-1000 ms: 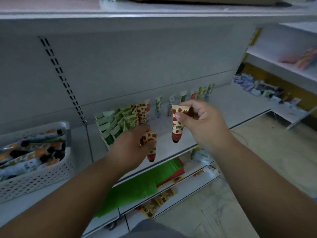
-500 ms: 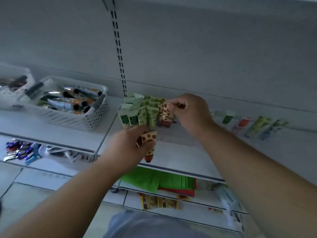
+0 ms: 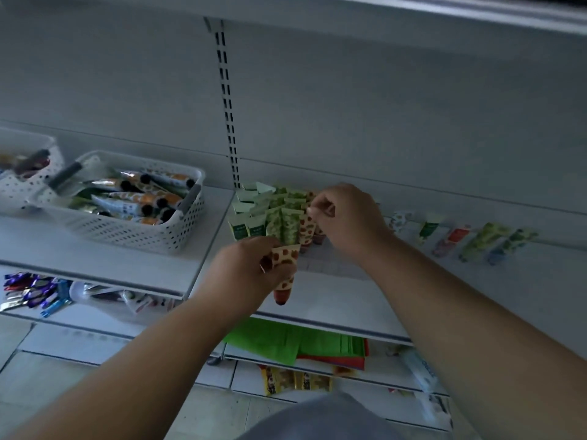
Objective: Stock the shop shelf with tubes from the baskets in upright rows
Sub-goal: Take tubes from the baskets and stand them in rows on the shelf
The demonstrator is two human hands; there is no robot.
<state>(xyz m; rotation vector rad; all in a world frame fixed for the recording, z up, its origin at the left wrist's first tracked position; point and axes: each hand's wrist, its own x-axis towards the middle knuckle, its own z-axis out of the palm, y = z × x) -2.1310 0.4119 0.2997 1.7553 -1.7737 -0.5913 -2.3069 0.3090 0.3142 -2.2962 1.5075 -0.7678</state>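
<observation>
Shelf: a pale grey metal shop shelf [image 3: 333,300] is seen with a slotted upright in its back panel; the stock is carried on it at about chest height.
Basket: a white perforated plastic basket [image 3: 133,230] is set on the neighbouring shelf board to the left, well apart from the hands, and is filled with loose tubes lying flat; a second white basket [image 3: 28,173] is partly cut off at the left edge.
Standing rows: a block of green-printed tubes [image 3: 270,214] is stood upright, caps down, against the back panel, with a strawberry-printed row [image 3: 307,230] begun at its right side.
Loose tubes: a line of assorted tubes [image 3: 470,239] is laid further right along the back.
Step in hand: the strawberry row is judged to be under extension, one tube being settled while another is kept ready.
Next move: the waiting tube is judged to need standing cap-down, just beside the last one, without the row being knocked.
Right hand [image 3: 346,217]: the crimped top of a strawberry tube in the row is pinched between thumb and fingertips.
Left hand [image 3: 251,271]: the fingers are curled round a cream, strawberry-printed, red-capped tube [image 3: 284,274], held cap-down above the shelf's front.
</observation>
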